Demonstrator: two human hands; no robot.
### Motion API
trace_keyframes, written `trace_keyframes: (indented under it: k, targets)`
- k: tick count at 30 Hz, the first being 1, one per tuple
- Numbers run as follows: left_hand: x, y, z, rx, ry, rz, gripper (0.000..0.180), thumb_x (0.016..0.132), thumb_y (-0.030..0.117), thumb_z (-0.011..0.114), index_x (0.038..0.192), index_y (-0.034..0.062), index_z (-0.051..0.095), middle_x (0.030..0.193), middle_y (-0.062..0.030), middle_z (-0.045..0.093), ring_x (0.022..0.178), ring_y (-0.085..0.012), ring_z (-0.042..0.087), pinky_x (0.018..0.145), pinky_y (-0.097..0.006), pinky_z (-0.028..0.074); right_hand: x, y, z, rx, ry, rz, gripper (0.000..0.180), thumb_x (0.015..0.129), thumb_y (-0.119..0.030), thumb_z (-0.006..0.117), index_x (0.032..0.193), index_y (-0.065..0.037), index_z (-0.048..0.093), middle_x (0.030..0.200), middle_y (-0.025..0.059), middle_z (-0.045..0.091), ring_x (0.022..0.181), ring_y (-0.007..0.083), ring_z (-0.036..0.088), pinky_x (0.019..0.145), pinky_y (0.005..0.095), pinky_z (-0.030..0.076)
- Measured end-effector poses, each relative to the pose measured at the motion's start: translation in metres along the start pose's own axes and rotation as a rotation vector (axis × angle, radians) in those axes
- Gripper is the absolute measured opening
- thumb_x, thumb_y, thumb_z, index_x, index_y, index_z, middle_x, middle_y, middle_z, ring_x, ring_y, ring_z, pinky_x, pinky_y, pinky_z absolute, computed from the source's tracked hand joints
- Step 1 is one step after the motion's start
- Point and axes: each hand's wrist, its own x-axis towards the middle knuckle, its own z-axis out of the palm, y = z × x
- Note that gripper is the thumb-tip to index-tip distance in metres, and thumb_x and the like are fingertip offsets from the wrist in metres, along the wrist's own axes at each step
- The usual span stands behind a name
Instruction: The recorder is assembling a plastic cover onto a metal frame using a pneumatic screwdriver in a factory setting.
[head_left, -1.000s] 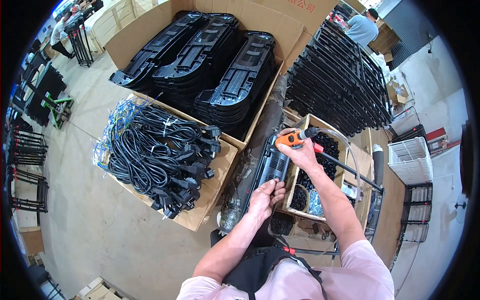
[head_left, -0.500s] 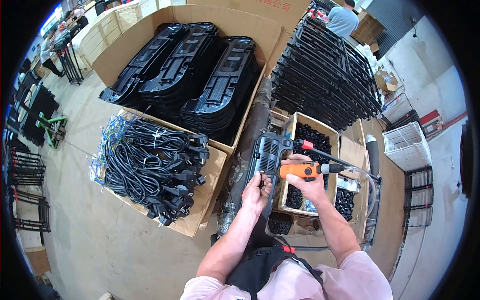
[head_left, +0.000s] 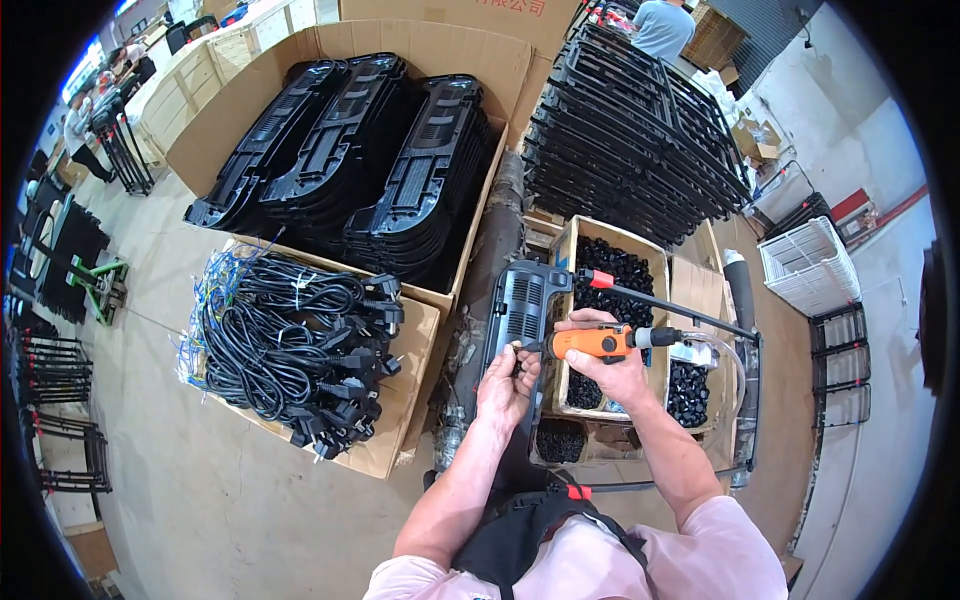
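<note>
Crowding concrete floor [head_left: 200, 500] — cardboard boxes [head_left: 400, 420]

I have two hands at work: my left hand [head_left: 505, 385] and my right hand [head_left: 608, 368]. Between them is one orange power screwdriver [head_left: 592, 343] and one black vented housing [head_left: 522, 310]. Three stacks of black moulded panels [head_left: 350, 170] fill one large carton, and one open box holds a heap of black power cords [head_left: 290, 345] (too tangled to count). One box of small black parts [head_left: 612, 270] sits ahead, and one white wire basket [head_left: 808, 265] to the right.

Screwdriver tip [head_left: 527, 348] hidden behind left hand [head_left: 507, 383].
</note>
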Motion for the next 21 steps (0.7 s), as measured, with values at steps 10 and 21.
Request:
trace_keyframes:
  k: [10,21]
  targets:
    - [-0.009,-0.023,-0.003,0.157,0.017,-0.052,0.025,0.112,0.010,0.045,0.130,-0.0041,0.056,0.123,-0.0185,0.067,0.112,-0.0288,0.070,0.105,-0.041,0.059,0.026,0.019,0.016,-0.052,0.095,-0.007,0.055,0.089,-0.004,0.080,0.139,0.000,0.056,0.130,0.0175,0.070,0.122,0.0218,0.067,0.108,0.0384,0.055]
    - [-0.044,-0.039,-0.026,0.409,-0.108,-0.144,0.025,0.112,0.023,0.056,0.120,0.0019,0.066,0.099,-0.0037,0.070,0.081,-0.0128,0.069,0.072,-0.027,0.060,0.057,0.038,0.030,-0.087,0.076,-0.028,0.052,0.090,-0.008,0.081,0.137,-0.002,0.060,0.127,0.0140,0.072,0.117,0.0196,0.069,0.104,0.0356,0.057]
